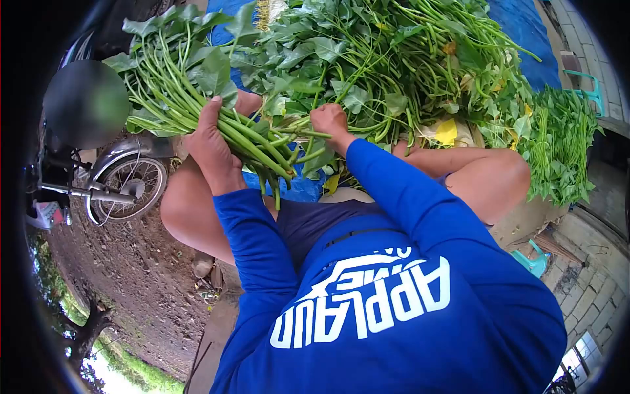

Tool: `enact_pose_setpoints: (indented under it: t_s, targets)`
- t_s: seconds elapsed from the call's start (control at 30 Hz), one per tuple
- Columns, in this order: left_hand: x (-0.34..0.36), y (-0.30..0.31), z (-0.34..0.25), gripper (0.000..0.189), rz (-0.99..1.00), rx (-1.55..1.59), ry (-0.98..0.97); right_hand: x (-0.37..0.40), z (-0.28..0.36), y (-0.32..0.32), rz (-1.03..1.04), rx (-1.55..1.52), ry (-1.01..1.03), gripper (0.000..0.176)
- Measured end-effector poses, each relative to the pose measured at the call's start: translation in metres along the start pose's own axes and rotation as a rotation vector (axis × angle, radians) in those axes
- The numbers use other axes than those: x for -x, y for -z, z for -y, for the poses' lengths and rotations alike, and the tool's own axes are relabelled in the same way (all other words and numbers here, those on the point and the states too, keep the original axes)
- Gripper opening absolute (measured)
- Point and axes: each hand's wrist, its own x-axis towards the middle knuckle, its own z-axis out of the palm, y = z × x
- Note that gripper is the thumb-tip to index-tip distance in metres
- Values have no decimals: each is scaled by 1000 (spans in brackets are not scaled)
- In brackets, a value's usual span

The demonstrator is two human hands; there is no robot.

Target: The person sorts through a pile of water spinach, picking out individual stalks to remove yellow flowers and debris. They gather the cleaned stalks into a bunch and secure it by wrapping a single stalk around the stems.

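My left hand (213, 146) is wrapped round a thick bunch of long green leafy stems (174, 85). The leaves fan out toward the upper left, and the uneven stem ends point down over my lap. Close by on the right, my right hand (330, 122) is closed with the fingers pinched on a thin green stem beside the cut ends of the bunch. Its fingertips are partly hidden. Beyond it spreads a large loose heap of the same leafy greens (394, 72), with a few yellow leaves among them.
Blue sheeting (525, 39) lies under the heap. Tied bundles of greens (554, 144) stack at the right. A motorbike wheel (133, 187) stands at the left on bare soil (131, 282). A turquoise plastic chair (535, 259) is at the lower right, on paving.
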Motion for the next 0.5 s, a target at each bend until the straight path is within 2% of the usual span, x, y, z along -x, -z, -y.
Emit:
enact_pose_setpoints:
  t_s: [0.03,0.07,0.17,0.2,0.3,0.37,0.4,0.47,0.5]
  targets:
    - [5,-6,-5,15,27,0,25,10,25,9,-96,130,-34,27]
    - [12,-11,-11,16,54,5,48,27,40,28,5,-95,-296,26]
    - [11,-13,-13,17,110,-37,99,-5,16,2,-128,-553,-501,29]
    - [12,-16,-12,18,108,-25,121,-14,10,-5,-82,-719,-503,29]
    - [9,-14,-5,18,129,5,141,-24,-10,-18,-286,-682,-212,17]
    - [0,-6,4,17,155,4,151,-33,-33,-11,-491,-82,215,21]
    - [-6,1,10,17,166,-8,165,-9,-35,16,-496,141,453,23]
    - [-7,5,11,16,198,-34,207,29,-21,70,-402,163,504,26]
    - [-4,2,9,17,201,-20,192,49,-2,96,-337,-3,404,25]
